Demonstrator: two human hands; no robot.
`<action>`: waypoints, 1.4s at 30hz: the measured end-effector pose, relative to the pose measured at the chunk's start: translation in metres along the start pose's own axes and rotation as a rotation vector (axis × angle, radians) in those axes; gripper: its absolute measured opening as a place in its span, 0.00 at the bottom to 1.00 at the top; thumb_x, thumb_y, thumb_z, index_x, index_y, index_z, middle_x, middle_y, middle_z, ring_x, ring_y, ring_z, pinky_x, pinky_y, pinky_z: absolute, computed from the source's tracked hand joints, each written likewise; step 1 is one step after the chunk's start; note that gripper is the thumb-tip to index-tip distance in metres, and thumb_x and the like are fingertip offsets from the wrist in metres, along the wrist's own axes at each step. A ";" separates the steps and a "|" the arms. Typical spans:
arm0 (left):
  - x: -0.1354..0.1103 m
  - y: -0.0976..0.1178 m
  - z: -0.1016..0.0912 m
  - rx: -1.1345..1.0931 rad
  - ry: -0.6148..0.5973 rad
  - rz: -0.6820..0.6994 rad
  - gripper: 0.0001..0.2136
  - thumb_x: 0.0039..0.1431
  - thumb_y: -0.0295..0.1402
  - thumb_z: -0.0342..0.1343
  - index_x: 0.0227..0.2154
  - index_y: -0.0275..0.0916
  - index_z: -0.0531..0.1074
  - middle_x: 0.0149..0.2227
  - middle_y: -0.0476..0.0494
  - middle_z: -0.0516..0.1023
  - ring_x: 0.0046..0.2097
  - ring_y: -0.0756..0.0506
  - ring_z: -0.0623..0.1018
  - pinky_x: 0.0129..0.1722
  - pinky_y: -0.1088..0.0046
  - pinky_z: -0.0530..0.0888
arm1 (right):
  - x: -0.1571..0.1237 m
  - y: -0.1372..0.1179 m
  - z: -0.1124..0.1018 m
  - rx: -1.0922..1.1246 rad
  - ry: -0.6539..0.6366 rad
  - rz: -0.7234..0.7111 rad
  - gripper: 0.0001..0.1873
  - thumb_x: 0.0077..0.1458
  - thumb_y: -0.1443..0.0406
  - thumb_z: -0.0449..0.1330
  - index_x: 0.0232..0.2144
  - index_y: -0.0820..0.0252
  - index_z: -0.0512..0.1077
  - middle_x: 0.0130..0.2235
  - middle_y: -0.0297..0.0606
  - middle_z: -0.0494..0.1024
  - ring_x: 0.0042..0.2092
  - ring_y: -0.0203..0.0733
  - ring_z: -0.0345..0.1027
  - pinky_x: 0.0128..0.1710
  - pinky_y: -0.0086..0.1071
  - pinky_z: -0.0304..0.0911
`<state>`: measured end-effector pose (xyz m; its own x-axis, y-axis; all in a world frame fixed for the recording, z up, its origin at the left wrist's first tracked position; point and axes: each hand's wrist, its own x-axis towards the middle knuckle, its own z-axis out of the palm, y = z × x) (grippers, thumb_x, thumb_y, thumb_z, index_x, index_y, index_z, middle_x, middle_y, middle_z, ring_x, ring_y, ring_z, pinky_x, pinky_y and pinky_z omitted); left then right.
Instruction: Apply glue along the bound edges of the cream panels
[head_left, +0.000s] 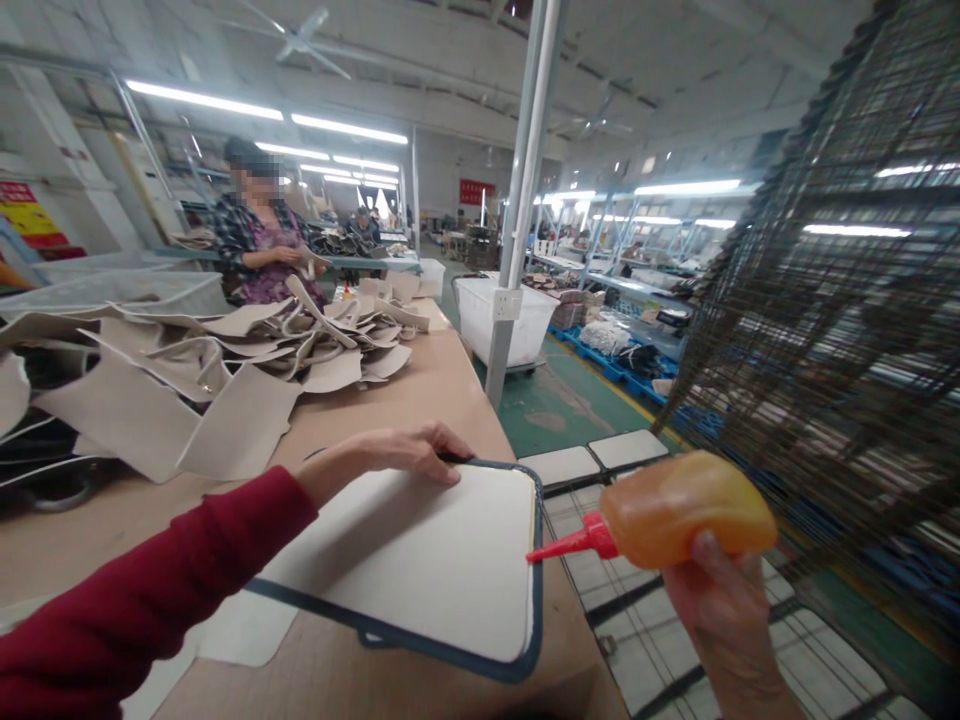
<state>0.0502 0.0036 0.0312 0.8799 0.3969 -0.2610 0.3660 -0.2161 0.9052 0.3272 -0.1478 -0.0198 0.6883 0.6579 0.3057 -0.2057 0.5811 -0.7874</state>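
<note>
A white rectangular panel with a dark blue rim [420,560] lies tilted over the near table edge. My left hand [420,452] grips its far edge, thumb on the white face and fingers hidden behind the rim. In my right hand [724,600] is a squeeze bottle [686,508] of amber liquid, held on its side with fingers wrapped round it. Its red nozzle [570,540] points left, and the tip meets the panel's right border, where a thin yellowish line runs along the edge. Beneath the panel, a pale flat sheet [247,628] rests on the table.
Beige pieces [240,420] are heaped on the brown table [442,385] at the left. A co-worker [262,230] stands behind the heap. A metal post [517,210] rises beside the table, near a white bin [480,325]. Wire racks [825,300] stack up at the right.
</note>
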 end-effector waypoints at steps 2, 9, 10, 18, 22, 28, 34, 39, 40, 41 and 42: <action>0.000 -0.001 -0.002 0.008 -0.002 0.012 0.15 0.49 0.36 0.56 0.38 0.33 0.75 0.30 0.46 0.74 0.34 0.45 0.70 0.38 0.73 0.67 | 0.000 0.001 0.000 -0.001 0.025 0.013 0.24 0.25 0.60 0.74 0.31 0.56 0.75 0.23 0.32 0.77 0.25 0.35 0.69 0.31 0.29 0.68; -0.003 0.000 -0.005 -0.021 0.017 0.002 0.15 0.49 0.38 0.58 0.37 0.33 0.75 0.28 0.48 0.73 0.33 0.46 0.70 0.37 0.74 0.67 | -0.001 0.004 -0.001 -0.037 0.028 0.037 0.29 0.25 0.59 0.73 0.36 0.53 0.74 0.28 0.34 0.78 0.26 0.39 0.69 0.34 0.36 0.67; -0.003 0.000 -0.005 -0.029 0.017 0.002 0.15 0.49 0.38 0.57 0.38 0.33 0.75 0.28 0.47 0.73 0.33 0.46 0.70 0.38 0.74 0.67 | -0.002 0.004 0.000 -0.059 0.021 0.035 0.30 0.25 0.57 0.73 0.37 0.53 0.74 0.29 0.35 0.79 0.27 0.40 0.69 0.35 0.39 0.67; -0.003 -0.005 -0.010 -0.054 0.020 0.017 0.14 0.49 0.34 0.57 0.39 0.34 0.76 0.31 0.47 0.76 0.34 0.47 0.71 0.37 0.74 0.66 | -0.004 0.001 0.002 -0.089 0.031 0.054 0.33 0.23 0.56 0.73 0.38 0.53 0.74 0.30 0.36 0.79 0.26 0.39 0.69 0.38 0.39 0.66; -0.003 -0.007 -0.012 -0.070 0.019 0.026 0.14 0.49 0.33 0.57 0.40 0.36 0.76 0.33 0.47 0.77 0.35 0.47 0.72 0.39 0.74 0.65 | -0.005 0.002 0.000 -0.107 0.045 0.078 0.35 0.23 0.56 0.73 0.40 0.53 0.73 0.30 0.36 0.79 0.26 0.39 0.69 0.38 0.39 0.66; -0.004 -0.007 -0.014 -0.061 0.041 0.020 0.13 0.50 0.33 0.56 0.38 0.33 0.76 0.29 0.48 0.75 0.33 0.47 0.71 0.39 0.74 0.65 | -0.006 0.002 -0.003 -0.123 -0.006 0.048 0.34 0.26 0.55 0.72 0.41 0.54 0.72 0.32 0.39 0.79 0.29 0.42 0.70 0.38 0.39 0.67; -0.004 -0.009 -0.016 -0.074 0.063 0.002 0.13 0.49 0.35 0.57 0.37 0.33 0.76 0.31 0.47 0.77 0.34 0.47 0.72 0.36 0.76 0.65 | -0.005 0.001 0.001 -0.069 0.001 0.036 0.29 0.24 0.58 0.74 0.34 0.56 0.74 0.25 0.34 0.78 0.25 0.36 0.70 0.28 0.26 0.68; -0.005 -0.015 -0.016 -0.128 0.078 0.002 0.15 0.48 0.33 0.57 0.39 0.34 0.76 0.33 0.47 0.78 0.34 0.48 0.73 0.37 0.77 0.66 | -0.006 0.001 0.001 -0.042 -0.023 0.024 0.26 0.27 0.60 0.73 0.34 0.55 0.74 0.24 0.32 0.77 0.24 0.36 0.70 0.28 0.27 0.69; -0.005 -0.016 -0.017 -0.129 0.084 0.005 0.14 0.49 0.33 0.57 0.39 0.34 0.76 0.33 0.47 0.78 0.34 0.48 0.73 0.37 0.77 0.66 | -0.006 0.002 -0.001 -0.035 -0.019 0.013 0.25 0.27 0.61 0.73 0.34 0.55 0.74 0.24 0.32 0.78 0.24 0.36 0.70 0.29 0.27 0.69; -0.005 -0.018 -0.017 -0.128 0.090 0.009 0.14 0.49 0.33 0.57 0.39 0.34 0.76 0.34 0.47 0.78 0.34 0.48 0.73 0.37 0.77 0.66 | -0.006 0.004 -0.002 -0.030 -0.012 0.000 0.25 0.28 0.62 0.73 0.35 0.55 0.74 0.26 0.32 0.78 0.25 0.36 0.71 0.30 0.28 0.70; -0.005 -0.019 -0.017 -0.130 0.095 0.016 0.14 0.50 0.33 0.57 0.39 0.34 0.76 0.34 0.47 0.78 0.34 0.48 0.73 0.37 0.78 0.66 | -0.006 0.005 -0.004 -0.027 -0.003 -0.017 0.25 0.29 0.63 0.72 0.35 0.56 0.74 0.27 0.32 0.78 0.26 0.37 0.71 0.31 0.28 0.70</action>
<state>0.0341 0.0212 0.0212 0.8502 0.4787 -0.2190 0.3044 -0.1078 0.9464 0.3245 -0.1508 -0.0278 0.6897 0.6491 0.3210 -0.1745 0.5792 -0.7963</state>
